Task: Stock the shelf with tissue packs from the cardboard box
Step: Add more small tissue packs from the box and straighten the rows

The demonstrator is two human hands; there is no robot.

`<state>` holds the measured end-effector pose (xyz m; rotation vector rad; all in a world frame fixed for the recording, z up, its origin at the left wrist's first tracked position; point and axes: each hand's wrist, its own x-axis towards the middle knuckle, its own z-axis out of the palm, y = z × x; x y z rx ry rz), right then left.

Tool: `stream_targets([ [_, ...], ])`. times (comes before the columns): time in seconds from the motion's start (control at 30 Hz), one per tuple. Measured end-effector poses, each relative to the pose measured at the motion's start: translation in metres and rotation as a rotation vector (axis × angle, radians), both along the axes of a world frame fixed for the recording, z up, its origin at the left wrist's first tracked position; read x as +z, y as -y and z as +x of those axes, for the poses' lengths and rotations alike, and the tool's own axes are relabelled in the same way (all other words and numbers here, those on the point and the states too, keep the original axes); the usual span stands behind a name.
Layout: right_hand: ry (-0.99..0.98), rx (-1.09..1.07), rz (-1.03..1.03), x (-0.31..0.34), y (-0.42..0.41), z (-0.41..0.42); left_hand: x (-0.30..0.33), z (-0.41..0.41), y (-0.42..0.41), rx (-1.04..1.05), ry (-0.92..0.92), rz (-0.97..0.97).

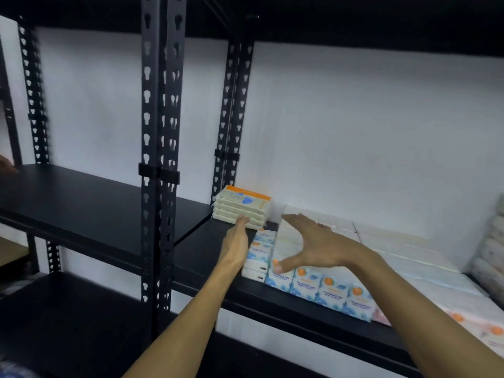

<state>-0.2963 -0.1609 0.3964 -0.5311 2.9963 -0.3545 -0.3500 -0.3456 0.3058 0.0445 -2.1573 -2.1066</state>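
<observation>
Rows of white-and-blue tissue packs with orange dots line the black shelf on the right. A short stack of flat cream packs lies at the back left of that shelf. My left hand reaches in with straight fingers, its tips touching the cream stack and its side against the leftmost tissue packs. My right hand hovers spread and open over the top of the rows, holding nothing. The cardboard box is out of view.
Black perforated uprights separate this bay from a bare black shelf to the left. A white wall stands behind. More wrapped rolls pile at the far right. A lower shelf runs below.
</observation>
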Motion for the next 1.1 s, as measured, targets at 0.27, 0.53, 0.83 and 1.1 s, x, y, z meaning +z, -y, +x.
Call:
stream_targets([
  [0.27,-0.020,-0.271,0.109,-0.052,-0.134,0.034,-0.004,0.004,-0.016,-0.082,-0.011,-0.455],
  [0.53,-0.181,-0.266,0.029,-0.071,-0.144,0.038,0.008,0.014,-0.022,0.037,-0.095,-0.619],
  [0.83,-0.358,-0.373,-0.079,-0.061,-0.209,0.085,0.040,0.062,-0.086,-0.243,-0.518,-0.960],
  [1.1,-0.357,-0.438,0.196,-0.099,-0.245,0.097,-0.009,0.054,-0.136,-0.227,-0.631,-1.497],
])
